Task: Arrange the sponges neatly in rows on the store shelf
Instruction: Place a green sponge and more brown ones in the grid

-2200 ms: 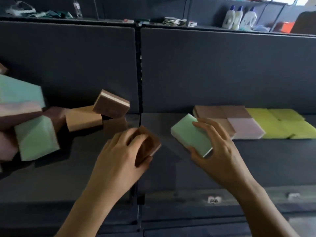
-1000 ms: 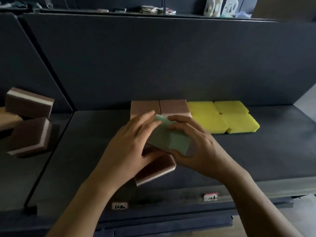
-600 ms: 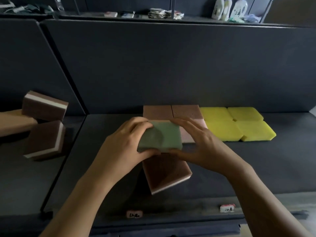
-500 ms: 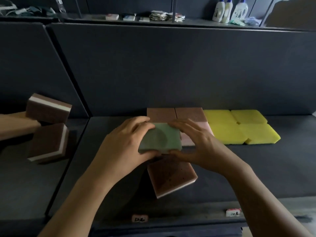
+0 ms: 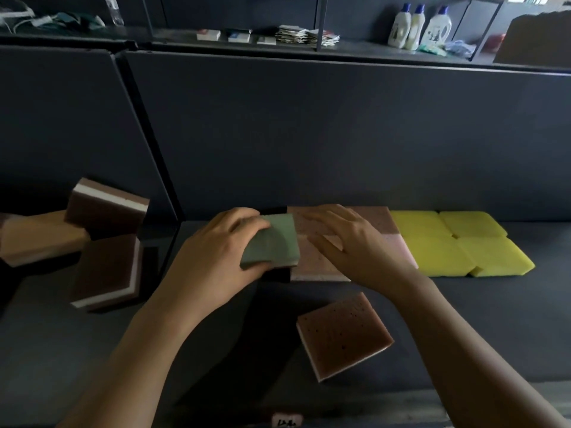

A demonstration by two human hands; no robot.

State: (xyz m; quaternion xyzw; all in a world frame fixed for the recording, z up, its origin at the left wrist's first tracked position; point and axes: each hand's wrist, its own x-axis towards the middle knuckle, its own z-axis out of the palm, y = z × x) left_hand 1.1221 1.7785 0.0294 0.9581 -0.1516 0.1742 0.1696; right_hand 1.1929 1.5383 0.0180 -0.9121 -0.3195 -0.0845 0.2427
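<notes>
Four yellow sponges [image 5: 457, 242] lie flat in a two-by-two block toward the right of the dark shelf [image 5: 479, 329], edges touching. Just left of them and touching them, a block of brown sponges [image 5: 378, 220] lies flat in the same alignment, partly covered by the right hand, so their count cannot be told. One green sponge [image 5: 273, 242] sits at the left end of this block, against the brown sponges. The left hand [image 5: 213, 261] grips it, fingers curled over its far left corner and thumb pressed along its near edge. Deep shadow beneath hides whether it rests on the shelf. Right hand [image 5: 355, 245]: fingers straight and spread, holding nothing, laid over the brown block just right of the green sponge; contact cannot be told. One loose brown sponge [image 5: 343, 332] with a pale underlayer lies flat nearer the front edge, askew to the rows and apart from both hands. Left of a black upright divider [image 5: 154, 168] is a disorderly heap: two brown-and-white sponges [image 5: 106, 208], one tilted above the other, and a tan sponge [image 5: 40, 242] beside them. One white price label [image 5: 285, 423] sits on the front lip, partly cut off. Behind stands a dark back panel [image 5: 309, 134]; above it, three white detergent bottles [image 5: 417, 26].
</notes>
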